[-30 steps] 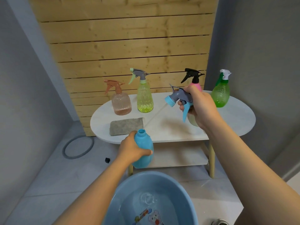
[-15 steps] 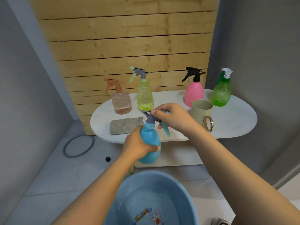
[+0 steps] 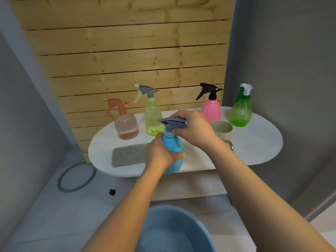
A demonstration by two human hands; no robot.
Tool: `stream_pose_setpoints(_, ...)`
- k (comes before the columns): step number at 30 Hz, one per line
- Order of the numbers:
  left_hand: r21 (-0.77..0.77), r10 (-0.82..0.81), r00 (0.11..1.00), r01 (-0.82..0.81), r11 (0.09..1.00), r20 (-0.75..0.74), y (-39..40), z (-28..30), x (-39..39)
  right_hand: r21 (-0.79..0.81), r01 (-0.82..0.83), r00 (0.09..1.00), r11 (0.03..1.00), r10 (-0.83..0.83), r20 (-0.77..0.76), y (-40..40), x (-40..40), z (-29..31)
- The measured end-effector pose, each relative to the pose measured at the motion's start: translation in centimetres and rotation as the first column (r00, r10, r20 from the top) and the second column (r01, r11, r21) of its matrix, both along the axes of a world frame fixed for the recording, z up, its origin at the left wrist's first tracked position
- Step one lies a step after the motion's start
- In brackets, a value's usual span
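My left hand [image 3: 161, 155] grips the body of a blue spray bottle [image 3: 173, 148], held upright in front of the white oval table [image 3: 258, 142]. The grey trigger spray head [image 3: 172, 124] sits on the bottle's neck, and my right hand [image 3: 193, 129] grips it from the right, fingers curled over its top. The head's nozzle end is hidden under my right fingers.
On the table stand a peach spray bottle [image 3: 125, 124], a yellow-green one [image 3: 151, 115], a pink one [image 3: 211, 108], a green one [image 3: 241, 110], a beige cup [image 3: 222, 130] and a grey cloth [image 3: 129, 156]. A blue basin [image 3: 174, 230] sits on the floor below. A grey ring [image 3: 76, 177] lies left.
My right hand brought the spray head from beside the pink bottle down onto the blue bottle's neck. Both hands then lifted the bottle up towards the table.
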State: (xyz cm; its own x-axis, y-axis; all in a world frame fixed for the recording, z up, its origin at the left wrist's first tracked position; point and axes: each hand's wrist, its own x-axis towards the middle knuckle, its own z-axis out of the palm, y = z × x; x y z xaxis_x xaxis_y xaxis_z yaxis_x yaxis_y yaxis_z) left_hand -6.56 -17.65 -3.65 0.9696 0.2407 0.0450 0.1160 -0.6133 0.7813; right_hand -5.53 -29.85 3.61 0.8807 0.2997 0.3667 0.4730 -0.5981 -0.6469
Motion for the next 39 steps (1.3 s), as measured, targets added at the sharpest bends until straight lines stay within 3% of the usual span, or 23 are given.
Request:
stream_pose_setpoints(6, 0.012, 0.007, 1.0, -0.007, 1.0, 0.002, -1.3, -0.8, 2.0, -0.075, 0.081, 0.991, 0.994, -0.088, -0.097, -0.6, 2.9, -0.4)
stream_pose_setpoints(14, -0.147, 0.069, 0.983, -0.043, 0.988, 0.172, -1.7, -0.9, 2.1, 0.132, 0.171, 0.981, 0.976, -0.156, -0.115, 0.2, 3.4, -1.8)
stream_pose_setpoints(18, -0.294, 0.157, 0.909, -0.041, 0.955, 0.385, -1.6, -0.3, 1.9, 0.235, 0.124, 0.975, 0.964, -0.074, -0.212, -0.4, 3.2, -2.0)
stream_pose_setpoints(23, -0.389, 0.17, 0.918, -0.019, 0.921, 0.357, -1.2, 0.2, 2.3, 0.315, -0.021, 0.928, 0.949, 0.136, -0.348, -2.7, 3.5, -2.2)
stream_pose_setpoints(27, -0.385, 0.121, 0.938, 0.015, 0.923, 0.326, -0.8, -0.3, 2.3, 0.498, 0.107, 0.795, 0.86, 0.227, -0.562, -4.0, 4.6, -2.7)
stream_pose_setpoints(29, -0.398, 0.108, 0.942, 0.029, 0.917, 0.318, -0.7, -0.4, 2.2, 0.483, 0.096, 0.753, 0.87, 0.253, -0.607, -4.1, 4.6, -3.3)
stream_pose_setpoints(33, -0.426, 0.097, 0.936, 0.06, 0.903, 0.337, -0.8, -0.7, 2.1, 0.269, -0.017, 0.814, 0.963, 0.169, -0.556, -3.8, 4.1, -4.8)
stream_pose_setpoints(39, -0.417, 0.1, 0.905, 0.091, 0.904, 0.414, -0.5, -1.4, 2.5, 0.284, -0.027, 0.937, 0.958, 0.124, -0.327, -2.1, 3.9, -5.8)
